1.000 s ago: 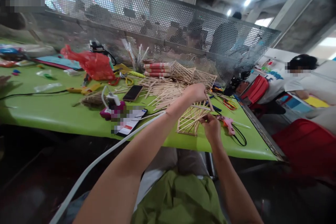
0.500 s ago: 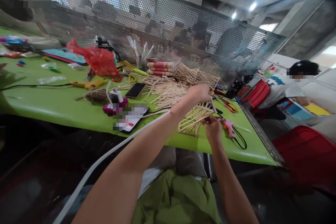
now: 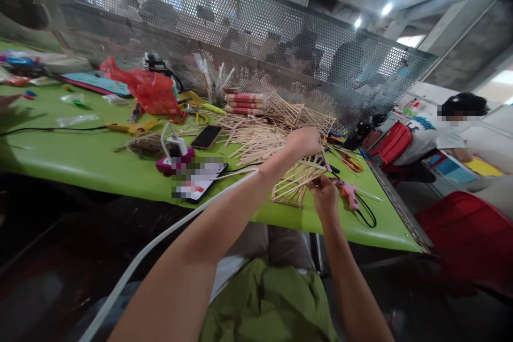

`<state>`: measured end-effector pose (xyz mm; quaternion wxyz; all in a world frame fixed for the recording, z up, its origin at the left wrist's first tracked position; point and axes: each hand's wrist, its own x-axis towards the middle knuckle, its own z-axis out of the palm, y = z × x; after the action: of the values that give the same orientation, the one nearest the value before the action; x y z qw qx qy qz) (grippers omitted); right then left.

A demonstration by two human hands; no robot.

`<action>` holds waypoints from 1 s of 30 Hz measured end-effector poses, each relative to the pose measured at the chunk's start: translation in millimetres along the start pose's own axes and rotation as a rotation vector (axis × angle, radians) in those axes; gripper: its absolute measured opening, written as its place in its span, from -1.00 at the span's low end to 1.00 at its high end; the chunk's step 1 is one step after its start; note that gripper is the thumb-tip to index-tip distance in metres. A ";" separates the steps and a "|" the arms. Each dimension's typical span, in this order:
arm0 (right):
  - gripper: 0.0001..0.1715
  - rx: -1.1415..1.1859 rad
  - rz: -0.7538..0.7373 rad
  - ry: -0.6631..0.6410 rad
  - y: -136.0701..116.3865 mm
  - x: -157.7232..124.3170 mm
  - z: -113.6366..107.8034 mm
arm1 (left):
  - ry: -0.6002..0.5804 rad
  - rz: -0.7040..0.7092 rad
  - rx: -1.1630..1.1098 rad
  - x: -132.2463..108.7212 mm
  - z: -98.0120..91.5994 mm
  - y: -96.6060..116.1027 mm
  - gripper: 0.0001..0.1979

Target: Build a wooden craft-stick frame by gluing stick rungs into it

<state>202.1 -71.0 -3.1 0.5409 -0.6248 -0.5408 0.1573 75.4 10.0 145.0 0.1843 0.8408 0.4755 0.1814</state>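
Observation:
A lattice frame of thin wooden sticks [image 3: 289, 188] stands near the front edge of the green table [image 3: 224, 214]. My left hand [image 3: 306, 141] reaches across its far side with the fingers closed; the fingertips are hidden behind the hand, by the frame's upper corner. Low on the frame's right side, my right hand [image 3: 325, 192] pinches a stick of it between thumb and fingers. A pink glue gun [image 3: 351, 196] lies just right of that hand. Behind my left hand is a heap of loose wooden sticks [image 3: 256, 141].
Left of my forearm lie two phones [image 3: 206, 137], a purple power socket [image 3: 175, 161] with a white plug, and twine [image 3: 145, 144]. A red plastic bag [image 3: 144, 88] sits farther back. A perforated metal screen [image 3: 248, 32] borders the table. A person [image 3: 441, 123] sits at the right.
Both hands and the stick frame keep nearly the same place. The view has shifted very slightly; nothing was taken up or let go.

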 end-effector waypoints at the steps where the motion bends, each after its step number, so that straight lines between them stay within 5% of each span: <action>1: -0.79 0.017 0.000 0.001 1.6 -0.1 0.4 | 0.009 0.003 -0.008 -0.7 -0.7 -0.2 -0.77; 7: -0.63 0.116 0.017 0.000 16.1 -4.6 3.4 | 0.107 0.037 -0.075 -4.4 -13.1 -6.2 -0.78; 14: -0.56 0.106 0.071 -0.102 33.6 -12.4 6.4 | 0.454 0.201 -0.302 -16.3 -48.4 -10.0 -0.87; 23: -0.62 0.011 0.108 -0.222 38.1 1.4 42.0 | 0.714 0.524 -0.365 -96.1 -128.3 17.3 -0.90; 26: -0.68 -0.051 0.089 -0.274 33.4 7.2 56.4 | 0.720 0.592 -0.381 -120.3 -128.7 22.1 -0.86; 30: -0.74 -0.193 0.045 -0.306 28.7 26.3 39.4 | 0.479 0.681 -0.631 -131.7 -89.5 17.4 -0.87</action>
<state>195.5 -24.0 -31.6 0.3860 -0.6545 -0.6153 0.2100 -18.3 -100.2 213.8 0.2454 0.7864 0.1261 0.5526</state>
